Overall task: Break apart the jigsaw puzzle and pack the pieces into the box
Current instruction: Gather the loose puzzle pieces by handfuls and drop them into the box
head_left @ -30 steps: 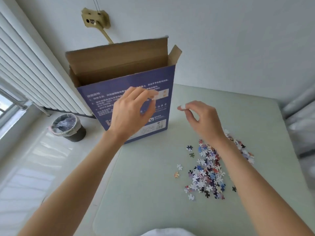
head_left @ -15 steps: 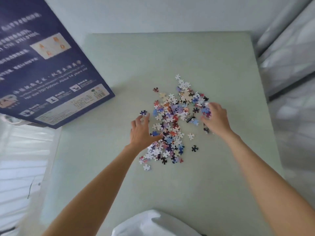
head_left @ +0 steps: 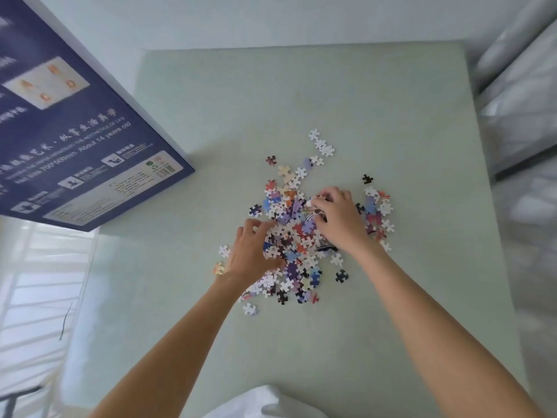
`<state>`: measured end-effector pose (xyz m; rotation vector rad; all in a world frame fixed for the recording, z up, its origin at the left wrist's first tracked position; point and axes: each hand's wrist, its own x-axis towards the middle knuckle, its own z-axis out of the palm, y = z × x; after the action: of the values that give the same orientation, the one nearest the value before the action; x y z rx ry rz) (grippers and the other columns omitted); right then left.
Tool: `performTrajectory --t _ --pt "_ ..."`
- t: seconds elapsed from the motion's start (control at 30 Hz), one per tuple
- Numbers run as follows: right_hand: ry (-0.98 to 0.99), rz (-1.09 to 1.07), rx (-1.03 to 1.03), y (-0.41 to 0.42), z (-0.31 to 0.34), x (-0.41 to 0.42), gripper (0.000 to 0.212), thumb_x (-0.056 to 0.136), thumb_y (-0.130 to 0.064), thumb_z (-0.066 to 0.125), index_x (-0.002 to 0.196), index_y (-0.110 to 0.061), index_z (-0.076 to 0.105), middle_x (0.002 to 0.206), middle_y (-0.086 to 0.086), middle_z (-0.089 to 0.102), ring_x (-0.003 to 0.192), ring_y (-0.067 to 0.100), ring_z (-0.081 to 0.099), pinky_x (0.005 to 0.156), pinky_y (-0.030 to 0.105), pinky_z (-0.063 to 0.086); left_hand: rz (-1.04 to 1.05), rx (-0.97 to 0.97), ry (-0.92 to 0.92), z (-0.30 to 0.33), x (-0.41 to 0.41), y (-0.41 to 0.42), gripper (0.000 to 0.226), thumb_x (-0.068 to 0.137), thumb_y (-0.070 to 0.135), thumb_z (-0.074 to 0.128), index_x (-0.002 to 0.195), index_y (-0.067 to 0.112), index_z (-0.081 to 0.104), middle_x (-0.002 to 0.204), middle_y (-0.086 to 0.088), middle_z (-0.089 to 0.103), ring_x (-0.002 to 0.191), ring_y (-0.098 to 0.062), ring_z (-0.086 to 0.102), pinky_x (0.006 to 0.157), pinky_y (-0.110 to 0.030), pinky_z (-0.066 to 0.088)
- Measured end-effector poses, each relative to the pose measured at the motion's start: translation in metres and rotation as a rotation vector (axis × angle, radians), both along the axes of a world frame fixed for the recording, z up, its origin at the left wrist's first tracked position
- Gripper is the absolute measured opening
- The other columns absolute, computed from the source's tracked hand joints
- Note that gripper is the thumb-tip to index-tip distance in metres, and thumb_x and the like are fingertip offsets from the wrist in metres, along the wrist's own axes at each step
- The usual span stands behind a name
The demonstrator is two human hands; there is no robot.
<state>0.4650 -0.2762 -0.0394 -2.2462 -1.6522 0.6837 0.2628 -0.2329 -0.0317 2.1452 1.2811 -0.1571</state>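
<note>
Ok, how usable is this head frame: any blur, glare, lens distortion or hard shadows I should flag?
Head view: soft, even daylight with only faint shadows under the hands; the puzzle pieces are fairly sharp on the table. Wide-angle distortion slants the box and splays the forearms. The window area at lower left is washed out by glare. Slight softness on the right hand and left hand.

Navy box (head_left: 75,140), multicoloured pieces (head_left: 297,233)

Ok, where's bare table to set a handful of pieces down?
Bare table lies beyond the pile, toward the far edge, and again between the pile and the box. The near strip is crossed by both forearms. The middle is crowded with pieces under both hands.
</note>
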Motion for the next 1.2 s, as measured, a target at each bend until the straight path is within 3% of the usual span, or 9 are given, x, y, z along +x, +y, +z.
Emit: performTrajectory --t 0.1,0.17,0.33,0.43,0.57,0.67,0.83,1.0,1.2 --pt "0.111 0.025 -0.015 -0.022 0.006 -0.013 0.034 0.092 -0.029 0.054 0.125 -0.019 0.055 0.13 0.005 0.044 0.121 0.023 0.035 0.096 0.027 0.036 0.001 -0.013 -0.027 0.001 -0.003 0.0 0.073 0.074 0.035 0.076 0.137 0.031 0.039 0.134 0.002 0.038 0.119 -0.017 0.042 0.103 -0.031 0.038" --pt "0.143 0.056 -0.064 -0.03 0.013 -0.018 0.045 0.09 -0.041 0.054 0.13 -0.021 0.05 0.134 0.005 0.041 0.126 0.022 0.032 0.098 0.029 0.033 -0.014 -0.011 -0.024 0.003 -0.004 -0.001 0.072 0.075 0.037 0.075 0.137 0.03 0.039 0.133 0.002 0.037 0.118 -0.017 0.043 0.102 -0.031 0.039" --pt "0.027 0.137 -0.115 -0.047 0.022 -0.039 0.075 0.079 -0.054 0.062 0.138 -0.017 0.034 0.136 0.007 0.039 0.122 0.023 0.037 0.096 0.031 0.039 -0.076 -0.043 0.006 0.009 -0.003 -0.013 0.093 0.067 0.047 0.078 0.144 0.029 0.028 0.138 -0.002 0.028 0.126 -0.02 0.03 0.103 -0.031 0.032" --pt "0.084 0.092 -0.094 -0.055 0.022 -0.044 0.065 0.084 -0.042 0.063 0.136 -0.014 0.036 0.132 0.006 0.042 0.12 0.022 0.038 0.096 0.03 0.039 -0.113 -0.02 0.049 0.009 0.002 -0.022 0.103 0.063 0.055 0.077 0.146 0.032 0.02 0.139 0.0 0.025 0.127 -0.019 0.026 0.1 -0.033 0.037" --pt "0.082 -0.024 -0.038 -0.057 0.022 -0.04 0.042 0.093 -0.028 0.053 0.132 -0.013 0.045 0.131 0.004 0.047 0.121 0.02 0.038 0.097 0.028 0.037 -0.061 0.055 0.06 0.006 0.011 -0.028 0.088 0.072 0.055 0.071 0.143 0.032 0.025 0.138 0.002 0.031 0.122 -0.017 0.031 0.091 -0.032 0.043" --pt "-0.026 0.004 -0.104 -0.053 0.021 -0.038 0.056 0.087 -0.034 0.061 0.137 -0.018 0.039 0.141 0.007 0.036 0.128 0.027 0.03 0.104 0.035 0.034 -0.038 0.036 0.038 0.005 0.013 -0.027 0.078 0.073 0.05 0.072 0.138 0.031 0.034 0.134 0.002 0.038 0.118 -0.017 0.038 0.089 -0.029 0.042" --pt "-0.007 0.084 -0.18 -0.048 0.023 -0.049 0.079 0.078 -0.04 0.069 0.141 -0.019 0.027 0.135 0.01 0.035 0.12 0.026 0.036 0.091 0.032 0.044 -0.013 -0.003 0.02 0.006 0.012 -0.023 0.068 0.073 0.047 0.073 0.131 0.029 0.042 0.121 0.001 0.048 0.11 -0.018 0.047 0.087 -0.027 0.041" --pt "-0.065 0.084 -0.144 -0.044 0.017 -0.057 0.067 0.079 -0.04 0.07 0.134 -0.019 0.038 0.124 0.007 0.04 0.109 0.022 0.042 0.079 0.029 0.05 0.032 -0.026 -0.097 0.011 0.003 -0.019 0.038 0.081 0.03 0.07 0.117 0.024 0.058 0.111 -0.001 0.054 0.093 -0.018 0.057 0.076 -0.023 0.041" --pt "-0.063 0.093 -0.008 -0.047 0.017 -0.055 0.046 0.083 -0.027 0.068 0.124 -0.013 0.054 0.113 0.006 0.057 0.096 0.02 0.056 0.078 0.03 0.052 0.089 -0.035 -0.122 0.011 -0.011 -0.012 0.027 0.082 0.024 0.071 0.108 0.021 0.067 0.102 -0.002 0.066 0.089 -0.016 0.06 0.076 -0.024 0.044"
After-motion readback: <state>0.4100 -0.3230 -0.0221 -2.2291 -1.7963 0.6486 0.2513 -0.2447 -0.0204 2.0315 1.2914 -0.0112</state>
